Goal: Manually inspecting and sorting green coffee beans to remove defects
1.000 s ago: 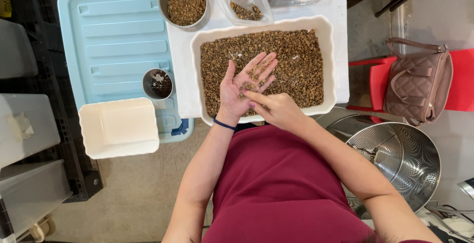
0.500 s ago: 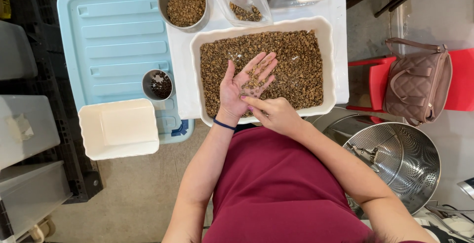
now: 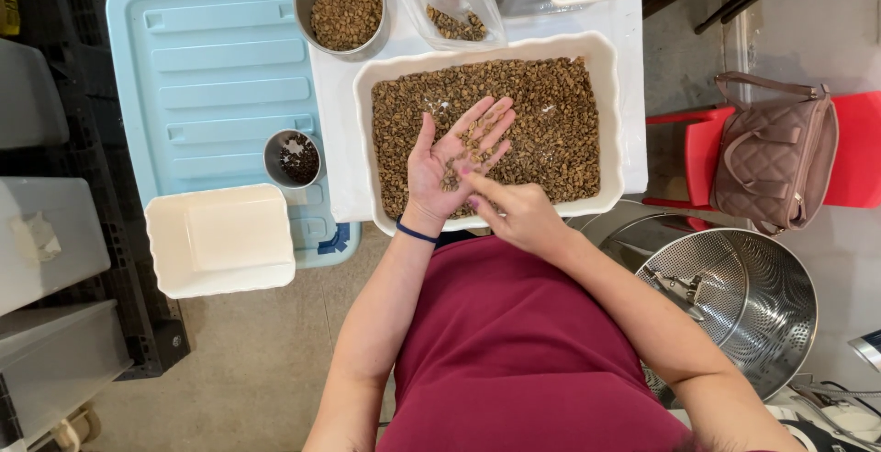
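Beans lie on my left hand, held flat, palm up and fingers spread over the white tray of beans so strays fall back in, while I poke through them with my right hand, forefinger extended.

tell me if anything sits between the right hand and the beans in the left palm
Nothing visible does. The right hand has its forefinger right at the beans on the open left hand, held above the tray.
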